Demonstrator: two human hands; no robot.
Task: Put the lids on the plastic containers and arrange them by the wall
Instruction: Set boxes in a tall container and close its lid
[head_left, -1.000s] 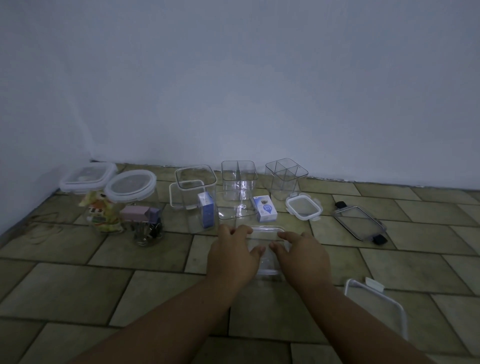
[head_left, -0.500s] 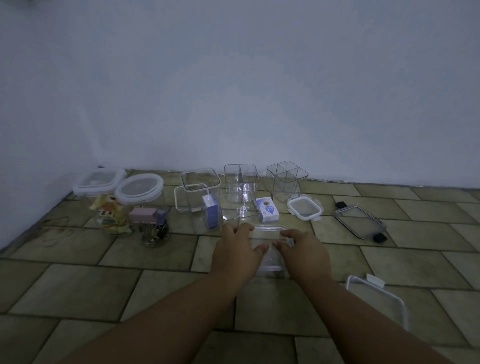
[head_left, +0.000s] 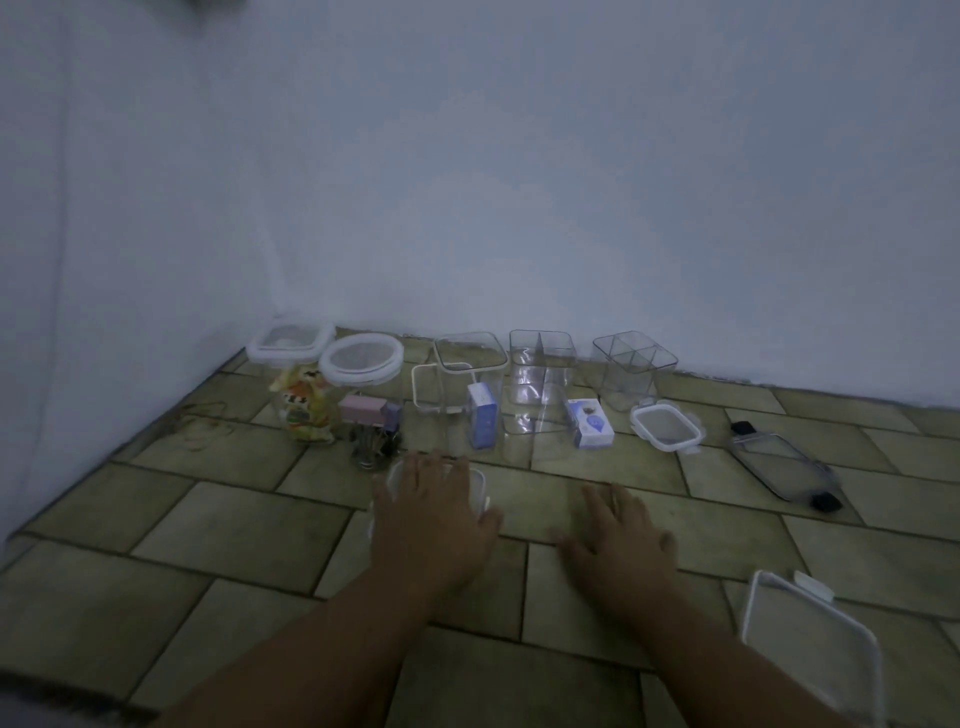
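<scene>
Two lidded containers (head_left: 291, 345) stand in the corner by the wall (head_left: 519, 182), then three open containers (head_left: 540, 364). The left hand (head_left: 434, 514) lies flat, fingers straight, atop a small container (head_left: 482, 491) with its lid on. The right hand (head_left: 618, 535), fingers spread, is just beside it, low over the tiled floor (head_left: 234, 519). Three loose lids (head_left: 666, 426) lie to the right.
</scene>
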